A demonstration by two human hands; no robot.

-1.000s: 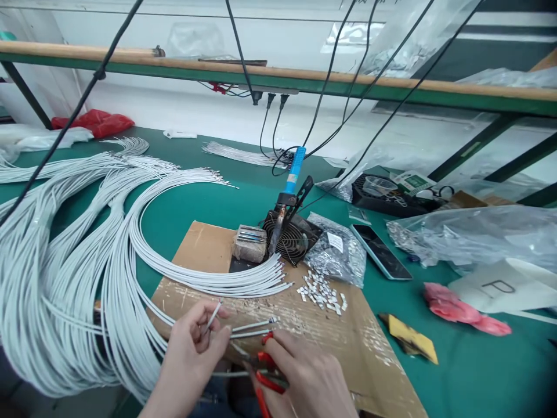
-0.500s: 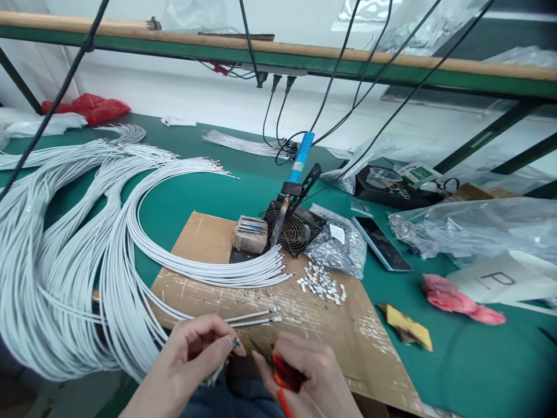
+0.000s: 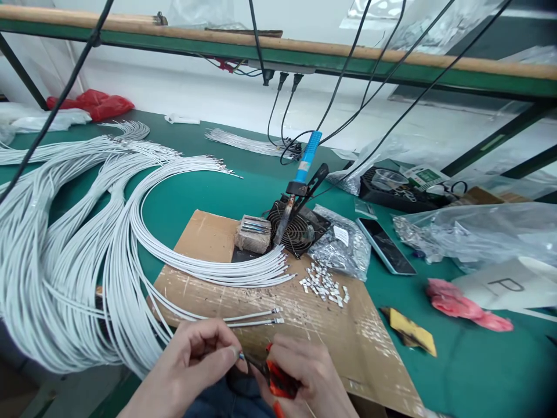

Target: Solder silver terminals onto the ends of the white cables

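Note:
My left hand (image 3: 198,357) pinches the end of a white cable between thumb and forefinger. A small bluish tip of the cable end (image 3: 242,356) shows past the fingertips. My right hand (image 3: 311,371) is wrapped round red-handled pliers (image 3: 281,380), whose dark jaws reach to the cable end. Whether the jaws are closed on it I cannot tell. Two white cables with metal-tipped ends (image 3: 274,321) lie on the cardboard (image 3: 348,342) just beyond my hands. A fanned bundle of white cables (image 3: 226,273) curves in from the left.
A blue-handled soldering iron (image 3: 308,154) leans over a small black fan (image 3: 298,229), beside a grey block (image 3: 253,234). Small white pieces (image 3: 324,284) are scattered near a plastic bag (image 3: 343,244). A phone (image 3: 387,247), yellow sponge (image 3: 409,330) and pink cloth (image 3: 465,305) lie rightward.
The pliers in my right hand have moved left, bringing their jaws to the cable end at my left fingertips. The camera view has shifted slightly.

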